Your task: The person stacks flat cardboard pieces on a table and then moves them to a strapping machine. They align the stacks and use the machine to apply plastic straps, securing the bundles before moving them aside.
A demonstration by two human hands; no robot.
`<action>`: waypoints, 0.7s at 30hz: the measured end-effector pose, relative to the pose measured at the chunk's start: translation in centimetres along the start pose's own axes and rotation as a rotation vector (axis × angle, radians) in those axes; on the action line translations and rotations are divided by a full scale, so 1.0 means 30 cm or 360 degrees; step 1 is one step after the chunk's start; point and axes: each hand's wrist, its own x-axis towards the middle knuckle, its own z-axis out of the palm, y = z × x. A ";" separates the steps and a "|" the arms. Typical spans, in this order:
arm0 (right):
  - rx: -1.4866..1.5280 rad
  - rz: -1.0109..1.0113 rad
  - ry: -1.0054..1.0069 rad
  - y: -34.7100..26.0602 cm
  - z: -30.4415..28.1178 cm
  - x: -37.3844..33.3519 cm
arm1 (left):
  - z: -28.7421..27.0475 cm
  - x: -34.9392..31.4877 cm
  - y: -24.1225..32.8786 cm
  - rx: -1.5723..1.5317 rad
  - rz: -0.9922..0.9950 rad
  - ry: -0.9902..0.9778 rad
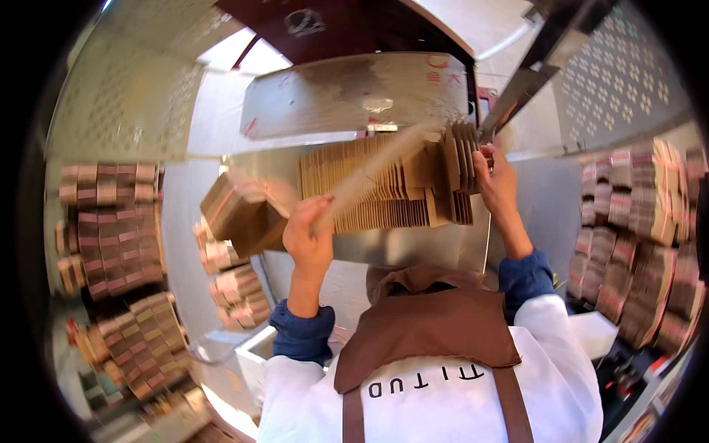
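- Far left there's a perforated panel [125, 103], and below it on your left, piles of bundled card [118, 247].
- Coming in from those, a smaller pile [240, 295] sits just off the left end of the bench [428, 249], with a white bin [255, 362] nearer to you.
- On the bench's left end you've got a bundle [240, 214] lying at a slant, with a pinkish band showing on it.
- Your left hand [309, 230] is next, right by the bundle. Fingers look curled shut around the near end of a pale strip [380, 171].
- That strip slants over the row, far end up to the right. It's blurred, so I can't tell what it's made of.
- The row [332, 170] of folded card pieces stands packed along the middle of the bench, a metal panel [347, 96] on its far side.
- Your right hand [496, 181] is at the row's right end, fingers bent against the last pieces [461, 159]. Can't tell if you're pinching them or just pressing.
- Off right: a dark bar [539, 70] on the far side, then more stacks [635, 244].
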 end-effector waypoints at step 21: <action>0.0699 -0.0306 -0.2691 -0.550 0.457 -0.708 | -0.221 -1.276 0.216 -0.1675 -0.1275 0.1856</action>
